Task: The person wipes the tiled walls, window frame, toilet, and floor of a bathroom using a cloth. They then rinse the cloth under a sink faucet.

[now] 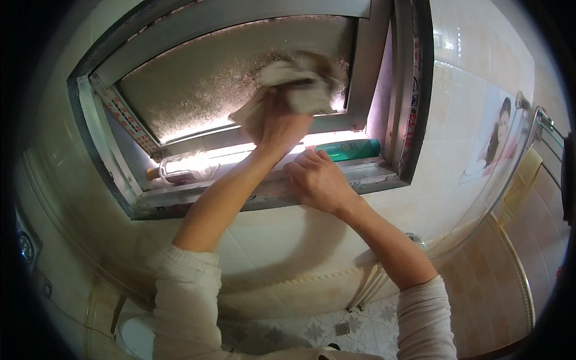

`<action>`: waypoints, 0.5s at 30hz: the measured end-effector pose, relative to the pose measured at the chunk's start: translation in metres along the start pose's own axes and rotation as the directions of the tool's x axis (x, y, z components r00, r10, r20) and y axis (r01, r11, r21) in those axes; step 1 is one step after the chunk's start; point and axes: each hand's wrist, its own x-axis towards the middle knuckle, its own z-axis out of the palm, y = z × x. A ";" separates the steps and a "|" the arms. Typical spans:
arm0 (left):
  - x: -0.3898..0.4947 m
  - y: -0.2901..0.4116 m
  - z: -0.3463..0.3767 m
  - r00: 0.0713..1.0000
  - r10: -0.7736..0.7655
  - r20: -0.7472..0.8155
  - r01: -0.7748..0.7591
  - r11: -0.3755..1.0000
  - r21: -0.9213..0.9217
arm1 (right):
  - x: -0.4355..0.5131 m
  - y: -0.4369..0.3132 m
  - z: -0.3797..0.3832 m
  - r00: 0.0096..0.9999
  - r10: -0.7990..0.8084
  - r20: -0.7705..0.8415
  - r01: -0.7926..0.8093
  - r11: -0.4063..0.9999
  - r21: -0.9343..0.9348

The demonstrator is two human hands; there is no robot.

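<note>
My left hand [283,121] holds a light-coloured cloth [310,96], blurred, at the lower right part of a frosted window pane [198,85]. The pane sits in a tilted metal sash [234,29]. Lower down, my right hand [317,180] has its fingers curled over the bottom rail of the metal window frame [373,175]; its fingertips are partly hidden. Just beyond those fingers a green plastic bottle [348,150] lies on its side on the sill. A clear container [186,167] with a brownish end lies at the sill's left end.
Glossy wall tiles [270,234] surround the window. At right are a poster of a person [488,139], a metal rack [544,118] and a yellowish cloth [522,184] hanging down. Pipes [366,288] run to the patterned floor, which has a drain [342,329]. A white rounded fixture [137,335] stands lower left.
</note>
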 end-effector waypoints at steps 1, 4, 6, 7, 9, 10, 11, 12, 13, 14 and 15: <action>0.004 0.009 0.006 0.967 0.233 0.107 -0.250 0.951 0.181 | 0.000 0.000 0.000 0.999 -0.011 -0.038 0.011 1.000 -0.011; 0.021 0.023 0.027 0.730 0.650 0.213 -0.683 0.706 0.188 | -0.001 0.000 0.001 0.970 -0.078 -0.228 0.074 0.997 -0.025; 0.021 0.018 0.035 0.693 0.700 0.173 -0.719 0.655 0.233 | -0.001 0.000 0.002 0.985 -0.041 -0.166 0.041 0.999 -0.006; 0.018 0.011 0.036 0.711 0.665 0.227 -0.699 0.702 0.133 | -0.001 0.001 0.002 0.987 -0.020 -0.161 0.017 1.000 -0.016; 0.007 -0.012 0.031 0.712 0.680 0.173 -0.702 0.687 0.188 | 0.000 0.002 0.003 0.988 -0.011 -0.153 0.007 1.000 -0.029; -0.001 -0.026 0.026 0.709 0.683 0.177 -0.705 0.681 0.198 | 0.000 0.002 0.003 0.989 -0.013 -0.146 0.009 1.000 -0.030; -0.009 -0.040 0.019 0.703 0.673 0.233 -0.711 0.674 0.199 | 0.000 0.002 0.003 0.992 -0.004 -0.126 0.000 0.999 -0.034; -0.017 -0.056 0.011 0.695 0.660 0.286 -0.717 0.668 0.201 | -0.001 0.001 0.004 0.993 -0.006 -0.119 0.002 0.999 -0.034; -0.025 -0.073 0.001 0.685 0.646 0.337 -0.722 0.661 0.203 | -0.001 0.001 0.004 0.993 -0.004 -0.121 0.001 1.000 -0.020; -0.033 -0.090 -0.010 0.692 0.649 0.315 -0.719 0.656 0.228 | -0.002 0.001 0.004 0.992 -0.001 -0.125 0.000 1.000 -0.007; -0.042 -0.106 -0.020 0.698 0.654 0.292 -0.715 0.652 0.252 | -0.002 0.001 0.004 0.990 -0.010 -0.144 0.012 1.000 0.010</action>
